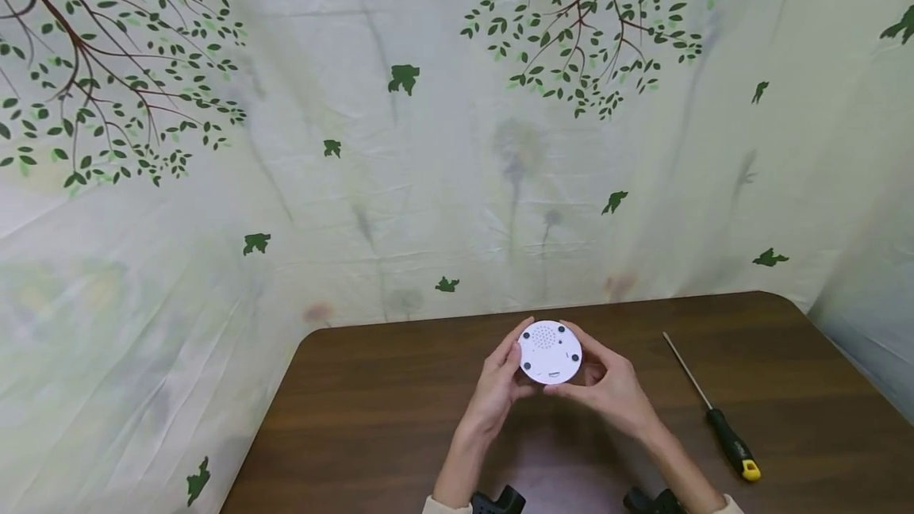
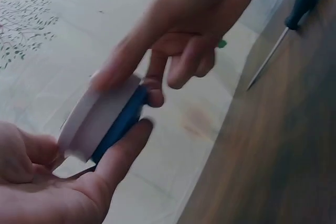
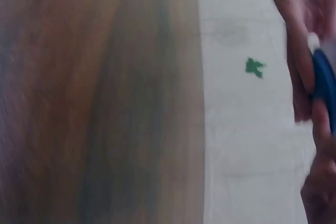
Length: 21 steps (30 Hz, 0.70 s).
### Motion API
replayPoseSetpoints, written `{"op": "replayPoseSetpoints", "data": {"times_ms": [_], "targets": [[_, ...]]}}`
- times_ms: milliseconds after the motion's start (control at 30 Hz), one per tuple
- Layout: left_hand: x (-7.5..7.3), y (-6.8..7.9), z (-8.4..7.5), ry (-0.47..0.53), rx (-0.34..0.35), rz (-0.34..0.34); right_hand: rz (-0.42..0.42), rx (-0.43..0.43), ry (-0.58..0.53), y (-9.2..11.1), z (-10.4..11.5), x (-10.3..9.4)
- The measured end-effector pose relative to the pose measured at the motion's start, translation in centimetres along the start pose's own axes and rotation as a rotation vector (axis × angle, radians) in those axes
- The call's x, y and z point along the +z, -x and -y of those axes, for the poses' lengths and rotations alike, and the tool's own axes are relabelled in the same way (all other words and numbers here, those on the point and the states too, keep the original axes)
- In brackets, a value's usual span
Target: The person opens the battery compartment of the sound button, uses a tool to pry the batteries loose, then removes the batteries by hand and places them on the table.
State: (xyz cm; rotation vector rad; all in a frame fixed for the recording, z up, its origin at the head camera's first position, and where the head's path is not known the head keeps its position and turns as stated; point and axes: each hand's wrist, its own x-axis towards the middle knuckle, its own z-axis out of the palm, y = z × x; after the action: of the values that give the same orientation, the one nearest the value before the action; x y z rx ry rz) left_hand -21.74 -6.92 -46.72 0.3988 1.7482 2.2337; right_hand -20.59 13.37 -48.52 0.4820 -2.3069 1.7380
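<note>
A round white device (image 1: pixel 548 355) is held up above the table in the head view. Its white face shows a patch of small holes and several dark round dots near the rim. The left wrist view shows its pale side (image 2: pixel 97 119) and a blue part (image 2: pixel 121 127) behind. My left hand (image 1: pixel 494 389) grips one edge, thumb on the white face. Around the opposite edge, my right hand (image 1: pixel 616 391) holds it between thumb and fingers. In the right wrist view only the blue part (image 3: pixel 324 85) and portions of both hands appear, cut off at the right border.
A screwdriver (image 1: pixel 730 439) with a black and yellow handle lies on the brown wooden table (image 1: pixel 371 419), right of the hands. Behind the table hangs a pale cloth (image 1: pixel 428 205) printed with branches and leaves. Black wrist gear (image 1: pixel 500 501) shows at the lower edge.
</note>
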Motion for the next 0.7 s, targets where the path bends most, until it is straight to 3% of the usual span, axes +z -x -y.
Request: {"op": "replayPoseSetpoints", "data": {"times_ms": [100,233,400,567,700], "targets": [[0.2,-0.1,0.4,0.013,0.015,-0.027,-0.035,0.021,0.068,0.0,0.1,0.1],[0.1,-0.2,0.6,-0.017,0.005,-0.055,0.034,0.041,0.127,-0.1,0.0,-0.6],[-0.9,-0.4,0.8,-0.066,-0.043,0.004,0.073,0.063,0.153,-0.5,-0.7,-0.9],[-2.9,-0.8,1.5,-0.249,-0.028,0.14,0.095,0.091,0.2,-0.9,-2.2,-0.5],[-3.5,-1.6,2.8,-0.494,0.037,0.123,0.163,0.116,0.239,-1.3,-3.6,-0.7]]}}
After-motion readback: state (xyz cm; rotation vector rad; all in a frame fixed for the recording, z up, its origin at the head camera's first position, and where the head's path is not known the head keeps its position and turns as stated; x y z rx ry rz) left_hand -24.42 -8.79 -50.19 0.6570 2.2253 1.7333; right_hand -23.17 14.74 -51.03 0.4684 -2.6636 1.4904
